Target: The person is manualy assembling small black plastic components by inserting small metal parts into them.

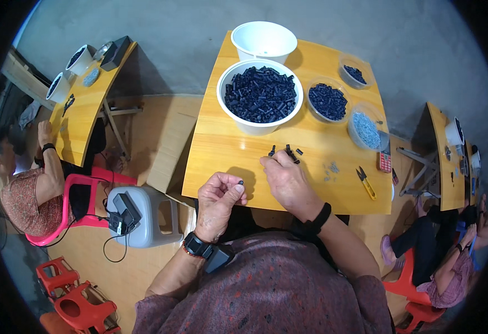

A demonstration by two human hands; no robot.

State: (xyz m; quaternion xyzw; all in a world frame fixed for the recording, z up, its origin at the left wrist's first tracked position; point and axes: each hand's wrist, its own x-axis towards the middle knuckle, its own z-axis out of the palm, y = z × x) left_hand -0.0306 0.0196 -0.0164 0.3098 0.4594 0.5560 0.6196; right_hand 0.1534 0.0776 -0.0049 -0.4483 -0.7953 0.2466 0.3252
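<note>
My left hand (220, 201) is closed near the table's front edge, a small black piece (240, 182) pinched between thumb and fingers. To its right, my right hand (287, 181) reaches down to the tabletop with curled fingers. Its fingertips are partly hidden, so what they grip cannot be made out. A few short black tubular parts (293, 154) lie just beyond its knuckles, and another black part (272, 150) lies by its fingers. Small pale pins (331, 168) are scattered on the wood to the right of that hand.
On the yellow table (210, 161) stand a white tub (255, 127) heaped with black parts, a second white tub (263, 36), and clear bowls of black parts (327, 102) and bluish pins (365, 131). Yellow-handled snips (366, 183) and a red calculator (385, 161) lie right. People sit at tables either side.
</note>
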